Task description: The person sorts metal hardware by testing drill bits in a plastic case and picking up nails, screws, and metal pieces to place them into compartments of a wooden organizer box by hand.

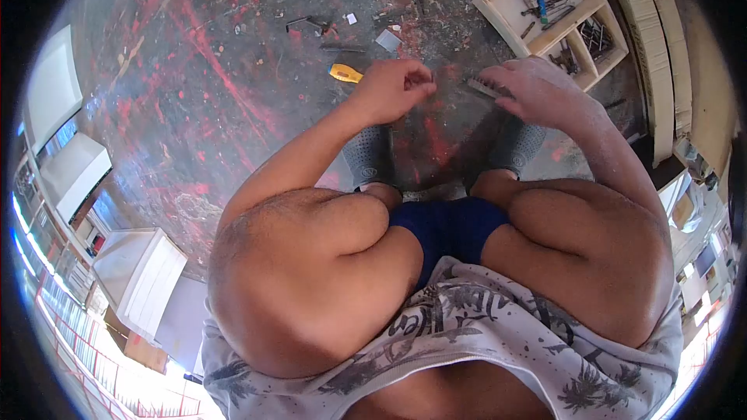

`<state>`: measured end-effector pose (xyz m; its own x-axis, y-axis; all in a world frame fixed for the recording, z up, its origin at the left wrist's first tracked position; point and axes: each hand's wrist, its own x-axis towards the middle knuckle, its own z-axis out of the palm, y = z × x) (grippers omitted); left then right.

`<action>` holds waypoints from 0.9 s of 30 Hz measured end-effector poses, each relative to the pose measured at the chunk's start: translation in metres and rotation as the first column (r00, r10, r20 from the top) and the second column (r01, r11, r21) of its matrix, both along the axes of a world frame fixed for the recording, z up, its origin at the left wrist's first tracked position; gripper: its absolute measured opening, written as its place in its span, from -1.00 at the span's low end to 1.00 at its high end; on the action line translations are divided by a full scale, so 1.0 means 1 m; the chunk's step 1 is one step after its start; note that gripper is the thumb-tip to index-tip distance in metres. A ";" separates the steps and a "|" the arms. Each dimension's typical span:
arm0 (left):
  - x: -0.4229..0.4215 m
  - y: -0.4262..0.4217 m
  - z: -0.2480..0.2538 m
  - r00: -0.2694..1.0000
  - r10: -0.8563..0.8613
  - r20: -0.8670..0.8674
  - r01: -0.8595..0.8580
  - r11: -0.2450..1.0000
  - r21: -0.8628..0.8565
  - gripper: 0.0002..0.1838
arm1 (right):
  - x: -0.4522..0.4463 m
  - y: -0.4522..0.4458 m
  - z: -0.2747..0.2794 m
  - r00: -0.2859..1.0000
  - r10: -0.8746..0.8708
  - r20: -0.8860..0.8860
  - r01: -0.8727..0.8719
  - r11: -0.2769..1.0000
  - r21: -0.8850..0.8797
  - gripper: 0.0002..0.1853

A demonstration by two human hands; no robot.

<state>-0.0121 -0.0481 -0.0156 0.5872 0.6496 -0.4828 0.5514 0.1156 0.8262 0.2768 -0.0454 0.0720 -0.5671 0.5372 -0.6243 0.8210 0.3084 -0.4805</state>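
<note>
My left hand (pixel 394 89) hangs over the floor with its fingers loosely curled, a gap between thumb and fingertips and nothing visible in them. Beside it is a yellow tool handle (pixel 345 73), whose other end is hidden behind the hand. My right hand (pixel 537 92) is closed around a thin grey strip (pixel 486 89) that sticks out from between thumb and fingers, pointing toward my left hand. The two hands are apart, in front of my feet.
A wooden tray (pixel 498 23) with compartments of tools and small metal parts lies at the upper right. Next to it are flattened cardboard pieces (pixel 657 62). Scraps and tools, including a small pale square (pixel 388 40), lie on the red-stained floor (pixel 233 93). White boxes (pixel 144 280) stand at left.
</note>
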 end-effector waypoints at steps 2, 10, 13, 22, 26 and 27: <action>-0.004 0.006 -0.001 0.996 0.084 0.004 -0.084 0.996 0.004 -0.70 | 0.004 0.004 0.004 0.999 -0.030 0.041 0.028 0.998 0.049 -0.52; -0.046 0.049 -0.010 0.942 0.156 -0.297 0.020 0.857 0.515 -0.71 | 0.006 0.008 0.004 0.995 -0.087 0.050 0.082 0.992 0.091 -0.54; -0.074 0.074 0.002 0.878 0.283 -0.385 -0.015 0.823 0.568 -0.73 | 0.007 0.005 0.001 0.996 -0.086 0.036 0.082 0.992 0.091 -0.55; -0.054 0.055 -0.019 0.880 0.185 -0.437 0.191 0.705 0.683 -0.69 | 0.005 0.009 0.003 0.996 -0.063 0.060 0.059 0.996 0.070 -0.56; -0.038 0.054 -0.035 0.934 0.160 -0.319 0.142 0.654 0.743 -0.69 | 0.003 0.008 0.000 0.998 -0.063 0.017 0.062 0.995 0.078 -0.57; -0.037 0.056 -0.036 0.942 0.147 -0.303 0.139 0.649 0.748 -0.70 | 0.002 0.007 0.000 0.998 -0.067 0.007 0.066 0.995 0.078 -0.57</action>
<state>-0.0495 0.0076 -0.0517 0.4958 0.8682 0.0226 0.7882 -0.4608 0.4079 0.2786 -0.0380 0.0723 -0.5230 0.6204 -0.5845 0.8453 0.2893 -0.4492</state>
